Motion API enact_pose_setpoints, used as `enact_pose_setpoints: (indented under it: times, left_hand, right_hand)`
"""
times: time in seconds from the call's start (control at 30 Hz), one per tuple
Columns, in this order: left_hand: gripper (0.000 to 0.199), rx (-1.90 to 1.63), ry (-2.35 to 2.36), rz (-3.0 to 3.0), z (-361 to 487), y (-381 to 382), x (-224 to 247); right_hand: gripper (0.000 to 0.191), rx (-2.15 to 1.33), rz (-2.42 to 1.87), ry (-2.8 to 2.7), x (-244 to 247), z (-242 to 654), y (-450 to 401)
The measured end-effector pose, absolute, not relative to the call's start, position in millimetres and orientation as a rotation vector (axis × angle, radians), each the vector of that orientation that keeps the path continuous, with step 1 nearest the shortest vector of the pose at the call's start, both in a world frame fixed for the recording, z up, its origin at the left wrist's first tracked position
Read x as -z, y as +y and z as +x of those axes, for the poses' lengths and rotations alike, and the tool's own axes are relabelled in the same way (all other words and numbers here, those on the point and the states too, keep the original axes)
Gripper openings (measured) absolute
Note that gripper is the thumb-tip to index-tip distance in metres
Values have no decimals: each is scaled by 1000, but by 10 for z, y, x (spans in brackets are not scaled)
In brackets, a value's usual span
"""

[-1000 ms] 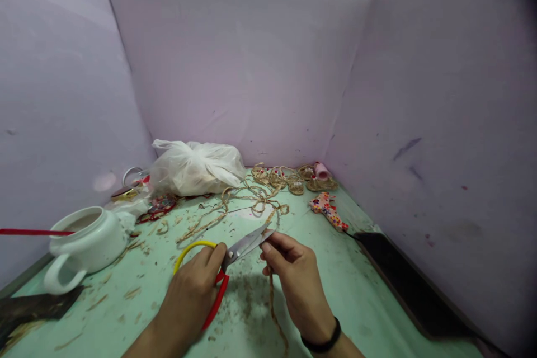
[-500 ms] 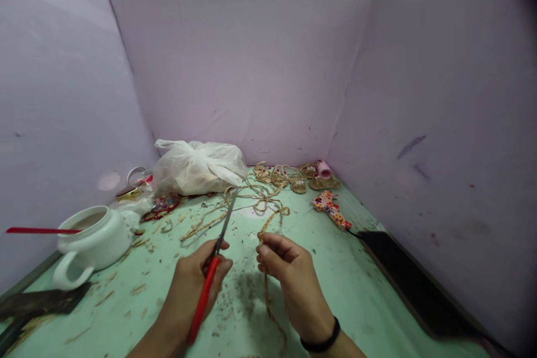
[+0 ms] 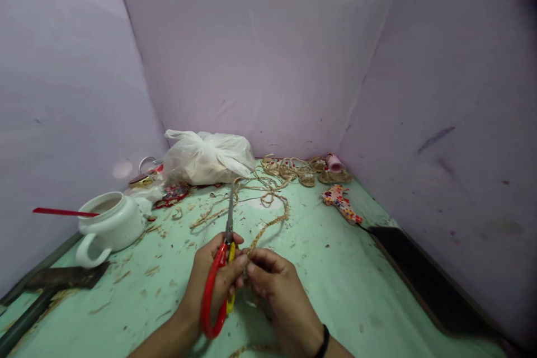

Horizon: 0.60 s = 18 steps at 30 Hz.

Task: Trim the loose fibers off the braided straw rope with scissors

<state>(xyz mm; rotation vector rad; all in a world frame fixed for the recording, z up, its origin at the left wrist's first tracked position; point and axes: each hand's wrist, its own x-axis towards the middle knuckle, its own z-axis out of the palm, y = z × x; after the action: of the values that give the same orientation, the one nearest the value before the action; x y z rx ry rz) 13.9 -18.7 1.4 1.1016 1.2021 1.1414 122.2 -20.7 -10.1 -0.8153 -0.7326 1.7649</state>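
Scissors with red and yellow handles (image 3: 212,291) lie in my left hand (image 3: 212,277), blades pointing away toward the back. Its thumb and fingertips meet those of my right hand (image 3: 277,285). Between the right thumb and fingers I pinch a braided straw cord (image 3: 268,226). The cord runs from my fingertips up to a loose tangle on the table. Another stretch of cord shows at the bottom edge. Whether the left fingertips also grip the cord is hard to see.
At the left stand a white pot (image 3: 113,224) with a red stick and a dark metal tool (image 3: 67,279). A white plastic bag (image 3: 210,159) sits at the back. On the right are a flowered cloth-covered glue gun (image 3: 340,201), a black pad (image 3: 423,279) and small woven pieces (image 3: 307,180).
My hands have come together, the left moving right toward the cord. The scissors have turned so both handles show. The view has tilted down and shifted left.
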Motion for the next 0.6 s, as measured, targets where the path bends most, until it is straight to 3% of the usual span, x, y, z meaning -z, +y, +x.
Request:
enact_pose_setpoints:
  times: [0.13,0.23,0.33,0.6]
  left_hand:
    - [31,-1154,1188,1111,195,-242,30]
    - [30,-1114,1202,1110,235,-279,85]
    - [29,-1105,1206,1122,253,-291,111]
    - [27,-1118,1263,1086,260,-285,-15]
  right_hand:
    - [27,-1521,-936,-707,38,1311,-142]
    - [24,-1371,-1005,-717,-12,1384,-91]
    - [20,-1364,-1020,-808,-55,1431,-73]
    - [37,-1482,-937,-883,-78,1477,-68]
